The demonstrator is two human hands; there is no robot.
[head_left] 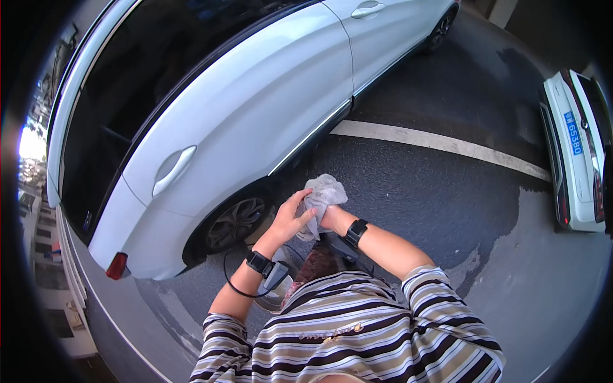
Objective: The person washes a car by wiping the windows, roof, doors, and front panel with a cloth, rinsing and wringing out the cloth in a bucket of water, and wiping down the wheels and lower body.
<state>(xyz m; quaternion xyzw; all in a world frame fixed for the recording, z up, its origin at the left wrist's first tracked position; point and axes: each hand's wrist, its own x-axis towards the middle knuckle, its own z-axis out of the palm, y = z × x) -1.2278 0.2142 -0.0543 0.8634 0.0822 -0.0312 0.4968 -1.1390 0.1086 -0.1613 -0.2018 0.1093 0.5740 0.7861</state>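
Observation:
A crumpled pale grey cloth (327, 190) is bunched between my two hands in front of my body, over the dark wet ground. My left hand (292, 216) lies against the cloth's left side, its fingers and thumb closed on it. From the right, my right hand (332, 217) grips the same cloth; its fingers are mostly hidden under the folds. Black straps with devices are on both wrists, and a black cable loops from the left one. Just left of my hands is the rear wheel (235, 223) of a white car (255, 96).
The white car's side fills the upper left, with door handles and a red tail light (117, 265). A white line (440, 142) crosses the dark ground. Another white car (578, 153) stands at the right. A bucket (276, 297) is partly visible below my left wrist.

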